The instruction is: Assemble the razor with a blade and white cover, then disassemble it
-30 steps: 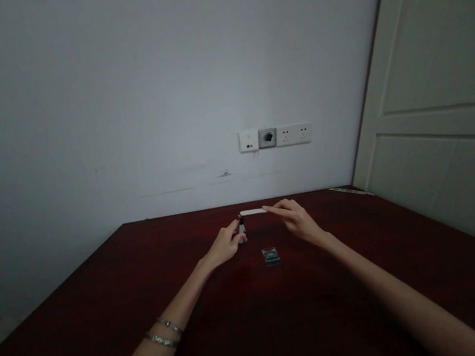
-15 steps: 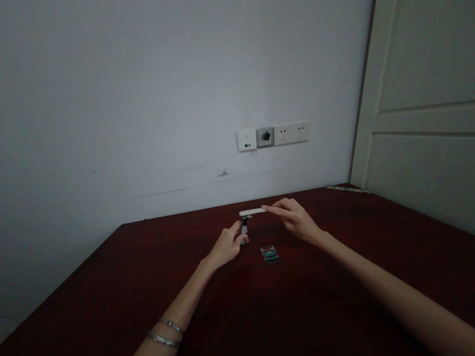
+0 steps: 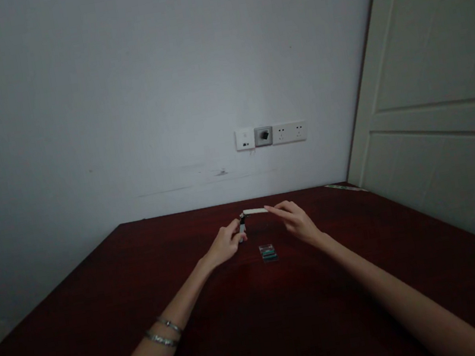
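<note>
My left hand (image 3: pixel 225 244) is closed around a slim grey-and-black handled tool (image 3: pixel 242 226), which stands nearly upright. At its top end a narrow white strip (image 3: pixel 255 211) extends to the right, almost level. Whether the two are joined or only touching, I cannot tell. My right hand (image 3: pixel 297 221) pinches the right end of the white strip between its fingertips. Below and between the hands, a small clear case (image 3: pixel 268 253) with blue-green contents lies on the dark red table (image 3: pixel 260 319); neither hand touches it.
Behind the table rises a pale wall with a row of sockets (image 3: pixel 288 132). A light panelled door (image 3: pixel 441 127) borders the right side. A thin pale strip (image 3: pixel 345 188) lies along the table's back right edge.
The grey-and-black tool's top now meets the left end of the white strip, where before it was beneath it. Both hands keep their hold, and the view has shifted slightly.
</note>
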The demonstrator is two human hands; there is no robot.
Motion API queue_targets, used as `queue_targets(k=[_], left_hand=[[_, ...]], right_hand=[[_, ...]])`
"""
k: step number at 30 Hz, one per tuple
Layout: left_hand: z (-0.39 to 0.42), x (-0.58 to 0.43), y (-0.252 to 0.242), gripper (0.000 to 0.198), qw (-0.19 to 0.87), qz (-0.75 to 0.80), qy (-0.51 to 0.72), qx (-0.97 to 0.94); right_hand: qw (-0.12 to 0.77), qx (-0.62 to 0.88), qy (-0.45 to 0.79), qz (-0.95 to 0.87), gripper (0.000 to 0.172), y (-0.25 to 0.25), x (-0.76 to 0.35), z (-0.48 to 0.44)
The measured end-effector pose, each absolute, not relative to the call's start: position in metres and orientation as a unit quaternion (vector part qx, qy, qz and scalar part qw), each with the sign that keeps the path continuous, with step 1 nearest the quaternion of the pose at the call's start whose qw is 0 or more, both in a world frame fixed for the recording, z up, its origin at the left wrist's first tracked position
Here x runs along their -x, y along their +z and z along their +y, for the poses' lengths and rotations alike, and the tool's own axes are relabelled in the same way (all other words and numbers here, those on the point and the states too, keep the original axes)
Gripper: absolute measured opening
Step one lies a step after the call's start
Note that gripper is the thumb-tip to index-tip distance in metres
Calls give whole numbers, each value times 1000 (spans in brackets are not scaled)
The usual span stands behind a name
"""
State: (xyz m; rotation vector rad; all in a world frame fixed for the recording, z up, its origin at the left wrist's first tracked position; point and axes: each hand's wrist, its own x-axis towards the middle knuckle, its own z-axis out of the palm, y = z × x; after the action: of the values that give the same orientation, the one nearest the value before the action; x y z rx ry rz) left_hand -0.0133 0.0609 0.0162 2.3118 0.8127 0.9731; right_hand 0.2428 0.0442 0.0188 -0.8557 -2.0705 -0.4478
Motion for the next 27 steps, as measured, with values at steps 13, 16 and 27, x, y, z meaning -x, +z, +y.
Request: queue_targets(k=[13,16,27], left_hand=[[58,11,18,14,242,309,357,-847],[61,16,17,13,241,312,361,-845],[62,17,17,12,224,306,371,-848]], right_hand=[[396,328,-261,-817,60,23,-242,40],[393,330,-274,-813,61,22,-253,43],[384,321,-261,-825,62,22,-246,41]])
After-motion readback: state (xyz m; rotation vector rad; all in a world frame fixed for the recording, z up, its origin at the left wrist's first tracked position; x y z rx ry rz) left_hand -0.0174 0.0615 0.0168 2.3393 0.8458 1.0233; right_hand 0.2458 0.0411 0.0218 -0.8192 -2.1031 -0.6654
